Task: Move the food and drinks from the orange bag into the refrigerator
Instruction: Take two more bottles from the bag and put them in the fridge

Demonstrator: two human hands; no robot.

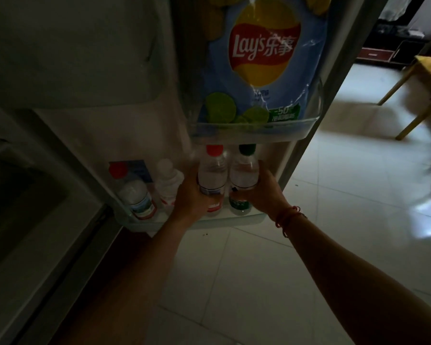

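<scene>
Two water bottles stand side by side in the refrigerator's lower door shelf (249,216). The left hand (192,195) wraps its fingers round the red-capped bottle (213,170), and the right hand (264,192) grips the green-capped bottle (244,170). Both forearms reach forward and down, with a red string (288,216) on the right wrist. Left of the left hand stand another red-capped one (135,195) and a white-capped bottle (168,183), making four bottles. Above the hands, one Lay's bag (264,58) sits in the upper door shelf (246,135). Pale floor tiles (259,270) lie below, and a yellow table (428,70) stands to the right.

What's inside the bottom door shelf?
Four bottles stand in the bottom door shelf: a far-left red-capped bottle, a white-capped bottle, a second red-capped bottle gripped by the left hand, a green-capped bottle gripped by the right hand. Hands cover part of both.
</scene>
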